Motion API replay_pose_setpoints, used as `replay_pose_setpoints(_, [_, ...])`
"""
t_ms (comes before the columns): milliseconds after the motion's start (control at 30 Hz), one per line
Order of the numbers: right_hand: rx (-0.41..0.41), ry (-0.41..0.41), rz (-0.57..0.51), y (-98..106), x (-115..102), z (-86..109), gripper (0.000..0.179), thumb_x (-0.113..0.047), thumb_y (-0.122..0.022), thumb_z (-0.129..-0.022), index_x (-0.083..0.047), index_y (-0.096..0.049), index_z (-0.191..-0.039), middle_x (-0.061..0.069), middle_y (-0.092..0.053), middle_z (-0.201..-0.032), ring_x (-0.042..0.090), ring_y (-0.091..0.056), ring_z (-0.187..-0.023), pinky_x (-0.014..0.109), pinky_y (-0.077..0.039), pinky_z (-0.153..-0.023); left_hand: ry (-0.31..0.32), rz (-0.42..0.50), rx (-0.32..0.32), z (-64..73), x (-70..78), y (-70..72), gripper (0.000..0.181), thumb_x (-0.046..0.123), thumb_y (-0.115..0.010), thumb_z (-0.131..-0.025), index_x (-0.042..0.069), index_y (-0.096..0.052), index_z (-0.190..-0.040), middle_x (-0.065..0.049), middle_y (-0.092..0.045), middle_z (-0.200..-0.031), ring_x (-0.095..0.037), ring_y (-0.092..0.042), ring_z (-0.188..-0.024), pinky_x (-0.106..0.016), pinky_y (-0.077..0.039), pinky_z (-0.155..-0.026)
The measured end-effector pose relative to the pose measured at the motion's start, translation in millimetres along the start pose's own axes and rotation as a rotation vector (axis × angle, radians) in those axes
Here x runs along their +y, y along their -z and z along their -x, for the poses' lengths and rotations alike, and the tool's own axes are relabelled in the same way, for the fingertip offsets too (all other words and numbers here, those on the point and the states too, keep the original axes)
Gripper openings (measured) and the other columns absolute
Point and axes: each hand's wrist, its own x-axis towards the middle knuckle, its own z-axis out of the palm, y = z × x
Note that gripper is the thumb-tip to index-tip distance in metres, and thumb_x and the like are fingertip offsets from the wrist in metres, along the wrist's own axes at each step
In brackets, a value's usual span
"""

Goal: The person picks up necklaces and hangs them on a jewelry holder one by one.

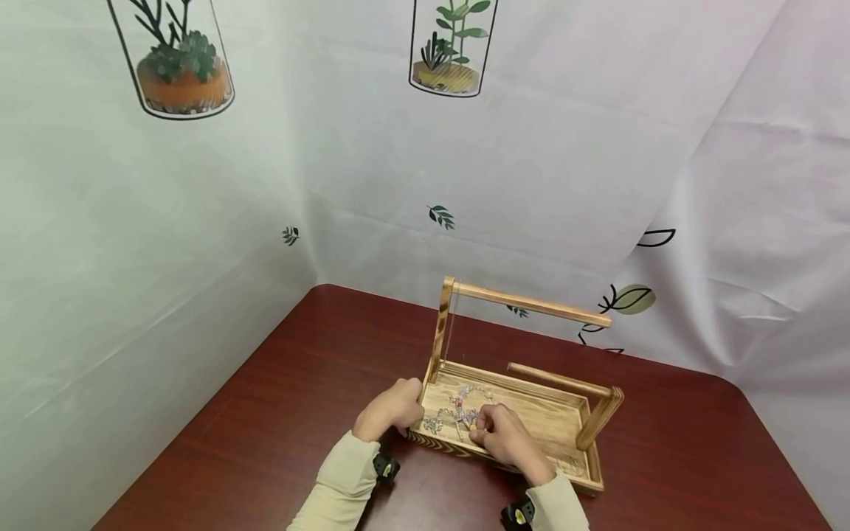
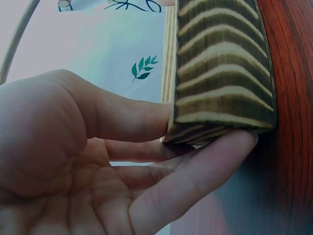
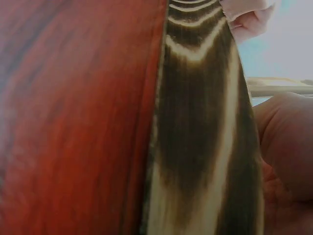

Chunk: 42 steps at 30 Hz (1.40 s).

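A wooden jewelry stand (image 1: 554, 420) has a shallow tray base and two uprights, each carrying a horizontal bar. My left hand (image 1: 397, 405) grips the tray's front left corner; in the left wrist view its thumb presses the rim while another finger lies against the striped outer wall (image 2: 222, 63). Inside the tray's left half lies a jumble of beaded bracelets (image 1: 460, 404) and silvery chains (image 1: 434, 422). My right hand (image 1: 508, 436) reaches over the front rim, its curled fingertips pinching at the bracelets' near edge. In the right wrist view, the tray wall (image 3: 200, 122) hides those fingertips.
A thin chain (image 1: 451, 324) hangs from the upper bar (image 1: 531, 301) near the left upright. The lower bar (image 1: 558, 378) runs left from the right upright (image 1: 600, 420). Dark red table (image 1: 319, 391) surrounds the stand, with a printed cloth wall (image 1: 531, 184) behind.
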Motion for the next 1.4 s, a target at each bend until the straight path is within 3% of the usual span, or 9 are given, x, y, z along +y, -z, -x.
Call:
replay_pose_setpoints(200, [0.028,0.001,-0.077,9,-4,2.6,0.016,-0.006,-0.063,-0.081,-0.011,-0.053,-0.070,-0.001,-0.045,-0.071,0.009,-0.041,-0.064,0.021,-0.036,-0.056,0.009,0.013,-0.002,1.6,1.2,0.0,0.014,-0.009,-0.047,-0.069,0.004,-0.052,-0.067,-0.007,-0.054,-0.055,-0.019,-0.056,-0.037,-0.032,-0.051,-0.041])
replay_pose_setpoints(367, [-0.039,-0.012,-0.362,20,-9,2.8,0.009,-0.004,-0.055,-0.088,0.001,-0.053,-0.080,0.010,-0.055,-0.074,0.016,-0.054,-0.061,0.020,-0.042,-0.049,0.008,0.010,0.003,2.4,1.2,1.1,0.014,-0.009,-0.047,-0.068,0.004,-0.051,-0.066,-0.006,-0.054,-0.055,-0.019,-0.057,-0.037,-0.033,-0.052,-0.041])
replay_pose_setpoints(500, [-0.059,-0.026,-0.471,27,-10,3.6,0.012,-0.008,-0.051,-0.091,0.003,-0.053,-0.086,0.017,-0.058,-0.076,0.024,-0.058,-0.067,0.023,-0.045,-0.052,0.011,0.006,-0.003,2.2,1.1,1.5,0.014,-0.009,-0.047,-0.068,0.004,-0.051,-0.066,-0.006,-0.054,-0.055,-0.020,-0.057,-0.037,-0.033,-0.052,-0.042])
replay_pose_setpoints(667, [-0.013,-0.041,-0.437,34,-13,4.1,0.016,-0.014,-0.051,-0.093,0.000,-0.053,-0.087,0.013,-0.058,-0.073,0.019,-0.056,-0.065,0.027,-0.048,-0.055,0.017,0.008,-0.009,1.8,0.8,1.0,0.013,-0.008,-0.048,-0.069,0.004,-0.052,-0.067,-0.006,-0.055,-0.055,-0.020,-0.057,-0.038,-0.033,-0.052,-0.043])
replay_pose_setpoints(800, [0.039,-0.063,-0.339,39,-19,5.3,0.013,-0.015,-0.052,-0.093,-0.006,-0.055,-0.084,0.003,-0.052,-0.066,0.010,-0.048,-0.057,0.023,-0.042,-0.051,0.016,0.008,-0.013,1.4,0.3,0.8,0.013,-0.008,-0.047,-0.070,0.004,-0.052,-0.067,-0.007,-0.055,-0.055,-0.020,-0.058,-0.038,-0.032,-0.052,-0.042])
replay_pose_setpoints(1000, [0.096,-0.083,0.003,47,-29,9.8,0.019,-0.014,-0.055,-0.090,-0.014,-0.050,-0.071,-0.005,-0.041,-0.057,0.007,-0.036,-0.048,0.021,-0.032,-0.044,0.016,0.009,-0.022,-0.2,0.0,2.1,0.013,-0.008,-0.047,-0.071,0.003,-0.053,-0.068,-0.008,-0.056,-0.055,-0.019,-0.057,-0.038,-0.032,-0.052,-0.042])
replay_pose_setpoints(1133, [0.117,-0.099,0.183,51,-34,13.0,0.017,-0.015,-0.056,-0.088,-0.015,-0.051,-0.072,-0.006,-0.044,-0.058,0.008,-0.038,-0.048,0.023,-0.032,-0.043,0.021,0.011,-0.016,-1.0,0.1,2.6,0.012,-0.008,-0.048,-0.070,0.003,-0.052,-0.069,-0.007,-0.055,-0.058,-0.019,-0.057,-0.038,-0.031,-0.051,-0.042])
replay_pose_setpoints(1267, [0.167,-0.091,0.174,55,-37,14.8,0.014,-0.015,-0.058,-0.088,-0.016,-0.053,-0.075,-0.005,-0.046,-0.064,0.009,-0.041,-0.055,0.025,-0.035,-0.049,0.019,0.008,-0.016,-0.7,0.2,2.2,0.012,-0.008,-0.048,-0.069,0.004,-0.052,-0.067,-0.007,-0.055,-0.058,-0.019,-0.057,-0.038,-0.031,-0.052,-0.042])
replay_pose_setpoints(1400, [0.204,-0.032,0.059,62,-39,16.5,0.012,-0.011,-0.058,-0.089,-0.014,-0.053,-0.078,-0.005,-0.045,-0.069,0.008,-0.041,-0.060,0.023,-0.037,-0.054,0.020,0.014,-0.019,-0.4,0.1,1.9,0.013,-0.008,-0.048,-0.069,0.004,-0.051,-0.068,-0.007,-0.055,-0.058,-0.019,-0.058,-0.038,-0.032,-0.052,-0.043])
